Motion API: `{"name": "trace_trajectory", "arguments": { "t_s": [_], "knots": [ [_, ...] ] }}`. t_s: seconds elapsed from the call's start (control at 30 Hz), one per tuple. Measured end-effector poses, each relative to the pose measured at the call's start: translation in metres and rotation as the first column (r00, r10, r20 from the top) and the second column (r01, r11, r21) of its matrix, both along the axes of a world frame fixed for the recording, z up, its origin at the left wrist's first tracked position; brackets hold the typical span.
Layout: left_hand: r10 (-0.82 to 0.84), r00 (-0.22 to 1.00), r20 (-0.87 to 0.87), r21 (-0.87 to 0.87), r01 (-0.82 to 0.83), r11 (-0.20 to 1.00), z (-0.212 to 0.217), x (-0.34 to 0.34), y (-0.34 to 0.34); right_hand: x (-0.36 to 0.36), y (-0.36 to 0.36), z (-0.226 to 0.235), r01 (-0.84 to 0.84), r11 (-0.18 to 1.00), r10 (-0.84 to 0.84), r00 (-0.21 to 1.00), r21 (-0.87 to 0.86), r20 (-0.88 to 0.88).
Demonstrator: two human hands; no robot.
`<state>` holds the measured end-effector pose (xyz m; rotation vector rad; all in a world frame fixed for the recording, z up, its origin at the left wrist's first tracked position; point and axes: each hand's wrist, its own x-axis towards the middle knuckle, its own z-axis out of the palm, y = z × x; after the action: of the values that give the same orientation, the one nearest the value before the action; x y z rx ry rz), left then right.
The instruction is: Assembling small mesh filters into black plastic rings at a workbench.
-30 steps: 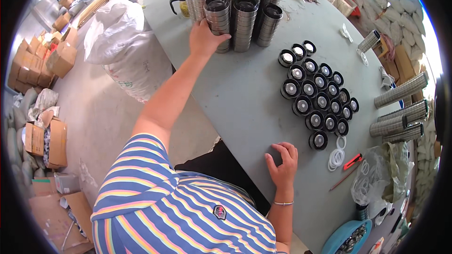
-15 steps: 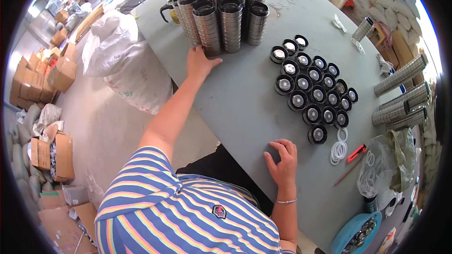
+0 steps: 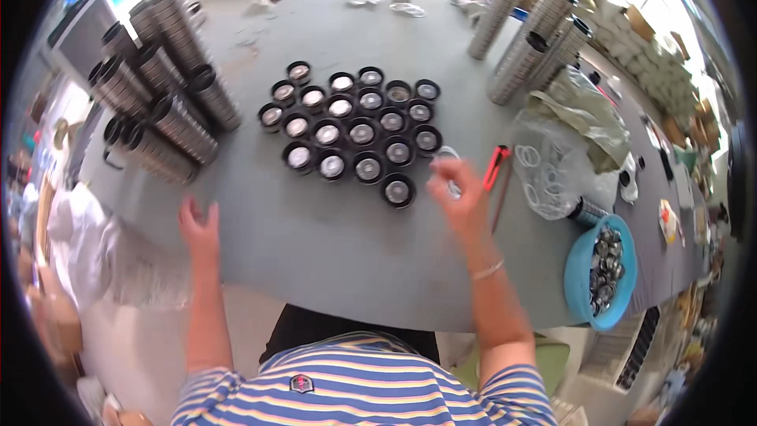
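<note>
My left hand [image 3: 199,225] is open, thumb and fingers apart, over the table's near left part. It is nearest to the tall stacks of ribbed metal cups [image 3: 185,126] and holds nothing. My right hand [image 3: 464,199] is at the white rubber rings [image 3: 448,153], partly covering them; its bent fingers are smeared, so a grip cannot be made out. Left of it lies a cluster of black round lids [image 3: 363,132] with silvery discs in their centres. A red utility knife [image 3: 495,167] and a thin brown stick [image 3: 501,203] lie just right of my right hand.
On the right stand a light-blue basin [image 3: 575,274] of small metal parts, a clear plastic bag [image 3: 544,185] with white rings, and an olive cloth bag [image 3: 587,122]. More metal cup stacks [image 3: 524,59] rise at the far right. A white sack [image 3: 118,256] stands beside the table's left edge.
My view has swung to the right. My left hand has come away from the base of the cup stacks. My right hand has moved forward to the white rings.
</note>
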<state>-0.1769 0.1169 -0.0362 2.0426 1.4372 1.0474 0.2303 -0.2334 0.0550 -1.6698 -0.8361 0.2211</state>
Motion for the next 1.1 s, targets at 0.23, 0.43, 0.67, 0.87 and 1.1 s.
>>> {"name": "trace_trajectory", "arguments": {
  "t_s": [0.23, 0.43, 0.67, 0.87, 1.1],
  "knots": [
    [-0.463, 0.88, -0.108, 0.176, 0.476, 0.862, 0.046, 0.064, -0.152, 0.282, 0.013, -0.075, 0.679, 0.734, -0.652, 0.715, -0.026, 0.251],
    [-0.447, 0.89, -0.09, 0.059, 0.453, 0.89, 0.045, 0.051, -0.153, 0.334, 0.047, -0.081, 0.722, 0.685, -0.703, 0.69, -0.097, 0.172],
    [-0.441, 0.887, -0.138, 0.05, 0.451, 0.891, 0.048, 0.057, -0.152, 0.333, 0.046, -0.072, 0.716, 0.675, -0.694, 0.698, -0.18, 0.174],
    [-0.446, 0.886, -0.129, 0.06, 0.456, 0.888, 0.054, 0.059, -0.154, 0.266, 0.027, -0.052, 0.568, 0.815, -0.535, 0.813, -0.114, 0.228],
    [-0.492, 0.869, -0.053, 0.125, 0.495, 0.86, 0.065, 0.066, -0.158, 0.1, -0.029, -0.025, 0.255, 0.953, -0.224, 0.956, -0.161, 0.188]
  ]
}}
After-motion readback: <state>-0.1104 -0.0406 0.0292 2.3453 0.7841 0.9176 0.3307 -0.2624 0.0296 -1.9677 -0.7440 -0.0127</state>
